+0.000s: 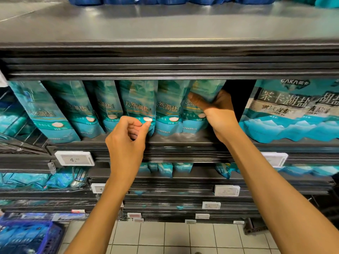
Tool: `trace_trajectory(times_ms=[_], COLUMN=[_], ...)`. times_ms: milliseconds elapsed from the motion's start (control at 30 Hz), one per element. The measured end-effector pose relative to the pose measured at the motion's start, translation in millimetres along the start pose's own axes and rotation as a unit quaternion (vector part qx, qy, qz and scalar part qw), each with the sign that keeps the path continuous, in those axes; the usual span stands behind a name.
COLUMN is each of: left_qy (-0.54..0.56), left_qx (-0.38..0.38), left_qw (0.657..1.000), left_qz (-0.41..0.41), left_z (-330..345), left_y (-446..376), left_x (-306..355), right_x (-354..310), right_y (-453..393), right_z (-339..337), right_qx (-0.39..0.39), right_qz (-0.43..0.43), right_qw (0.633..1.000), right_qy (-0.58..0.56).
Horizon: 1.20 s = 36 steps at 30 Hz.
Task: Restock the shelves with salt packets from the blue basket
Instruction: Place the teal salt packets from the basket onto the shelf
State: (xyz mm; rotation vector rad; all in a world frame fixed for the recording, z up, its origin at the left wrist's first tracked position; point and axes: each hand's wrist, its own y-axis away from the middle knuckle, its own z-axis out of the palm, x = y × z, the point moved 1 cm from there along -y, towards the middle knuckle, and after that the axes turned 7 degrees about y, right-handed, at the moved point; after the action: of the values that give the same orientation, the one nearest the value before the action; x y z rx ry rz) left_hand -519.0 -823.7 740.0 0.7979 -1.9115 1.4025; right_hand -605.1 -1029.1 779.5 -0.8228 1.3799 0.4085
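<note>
A row of teal salt packets stands upright on the dark shelf at chest height. My right hand grips the rightmost packet of that row, thumb across its front, fingers behind it. My left hand is lower and to the left, with fingers curled and its fingertips touching the bottom front of a middle packet. The blue basket sits on the floor at the bottom left with blue packets inside.
A dark gap lies right of the held packet, then larger teal bags. The shelf above carries blue packets at the back. Lower shelves hold more teal packets and price tags. White tiled floor lies below.
</note>
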Motion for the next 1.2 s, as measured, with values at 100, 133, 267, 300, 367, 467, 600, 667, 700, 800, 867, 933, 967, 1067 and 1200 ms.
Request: trace_trajectory(times_ms=[100, 133, 267, 300, 367, 467, 600, 667, 700, 800, 867, 933, 967, 1067, 1200], left_qy=[0.0, -0.002, -0.005, -0.007, -0.008, 0.016, 0.066, 0.098, 0.112, 0.154, 0.18, 0.194, 0.198, 0.209, 0.226], left_qx=[-0.001, -0.002, -0.006, -0.007, -0.009, -0.005, -0.01, -0.017, -0.02, -0.018, -0.02, -0.029, -0.035, -0.05, -0.06], left_qw=[1.0, 1.0, 1.0, 1.0, 1.0, 1.0, 0.997, 0.993, 0.991, 0.983, 0.978, 0.975, 0.974, 0.97, 0.966], left_qz=[0.002, 0.003, 0.002, 0.005, 0.006, -0.018, -0.045, -0.066, -0.076, -0.094, -0.102, -0.106, -0.108, -0.113, -0.106], left_z=[0, 0, 0, 0, -1, -2, -4, -4, -4, -5, -7, -8, -8, -10, -13], left_y=[0, 0, 1, 2, 2, 2, 1, 0, 0, 0, 0, 1, 2, 5, 12], left_x=[-1, -2, -1, -1, -2, -3, -6, -7, -6, -2, 0, 2, 2, 6, 12], right_x=[2, 2, 2, 2, 3, 5, 5, 5, 6, 8, 8, 7, 6, 5, 0], right_y=[4, 5, 9, 9, 9, 12, 17, 21, 23, 27, 30, 34, 36, 44, 66], right_z=[0, 0, -1, -2, -2, -3, -5, -6, -7, -9, -10, -11, -11, -12, -12], right_qx=[0.013, 0.015, 0.029, 0.035, 0.051, 0.057, 0.041, 0.033, 0.031, 0.024, 0.019, 0.019, 0.022, 0.049, 0.127], right_qz=[-0.006, -0.006, 0.011, 0.018, 0.032, 0.043, 0.02, 0.006, 0.002, -0.002, -0.007, -0.01, -0.007, 0.013, -0.006], right_qw=[1.0, 1.0, 0.999, 0.999, 0.998, 0.997, 0.998, 0.997, 0.997, 0.996, 0.994, 0.992, 0.991, 0.982, 0.963], right_qy=[0.001, 0.003, 0.011, 0.01, 0.013, 0.028, 0.05, 0.063, 0.067, 0.083, 0.104, 0.126, 0.135, 0.181, 0.236])
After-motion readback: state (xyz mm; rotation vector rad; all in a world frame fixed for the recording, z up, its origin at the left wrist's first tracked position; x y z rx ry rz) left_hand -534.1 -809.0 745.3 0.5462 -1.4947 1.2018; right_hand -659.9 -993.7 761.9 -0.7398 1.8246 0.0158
